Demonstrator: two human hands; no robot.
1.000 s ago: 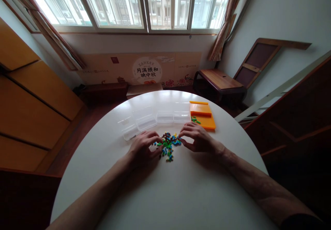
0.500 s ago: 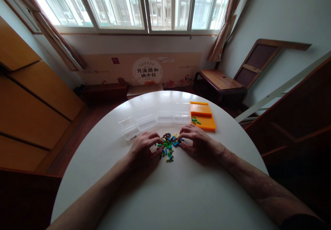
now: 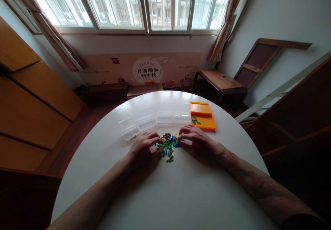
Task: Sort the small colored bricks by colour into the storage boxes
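A small heap of toy building bricks (image 3: 168, 143) in green, blue, brown and yellow lies on the white table between my hands. At its left edge is my left hand (image 3: 146, 145), with curved fingers and the thumb apart, touching or nearly touching the outer bricks. My right hand (image 3: 198, 141) reaches the heap's right side, by some blue bricks. Its thumb and fingertips come close together there, and whatever is between them is too small to make out. Beyond that hand lies an orange open case (image 3: 207, 121) with several green bricks (image 3: 196, 120) in it.
Clear plastic boxes with raised lids stand in an arc behind the heap, among them a left box (image 3: 130, 133) and a middle box (image 3: 165, 117). The round white table (image 3: 165, 195) has its far edge near a wooden chair (image 3: 219, 80) and a printed cardboard panel (image 3: 124, 66).
My right hand's thumb and fingers have drawn slightly closer together at the heap's right edge. My left hand, the boxes and the orange case look the same.
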